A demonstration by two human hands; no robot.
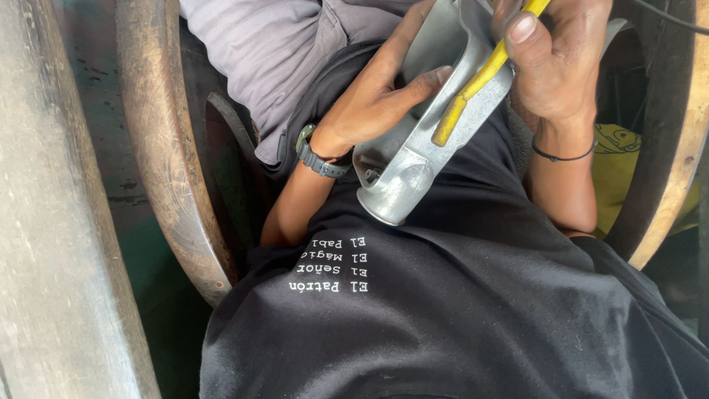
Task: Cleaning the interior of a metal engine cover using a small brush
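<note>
My left hand (pixel 377 100), with a dark wristwatch on the wrist, is shut on a silver cast-metal part (pixel 402 174) held over my lap; the thumb lies across its open channel. The part ends in a round socket that points toward my chest. My right hand (pixel 554 59), with a thin black band at the wrist, grips a yellow rod-like tool (pixel 473 89). The tool's tip rests inside the part's channel. The upper ends of both the part and the tool run out of view at the top.
I am seated in a black shirt (pixel 458 310) and grey trousers (pixel 258 52). Curved wooden chair arms stand at left (pixel 166 170) and right (pixel 676 140). A worn wooden beam (pixel 52 222) runs down the far left. Yellow cloth (pixel 617 170) lies by my right side.
</note>
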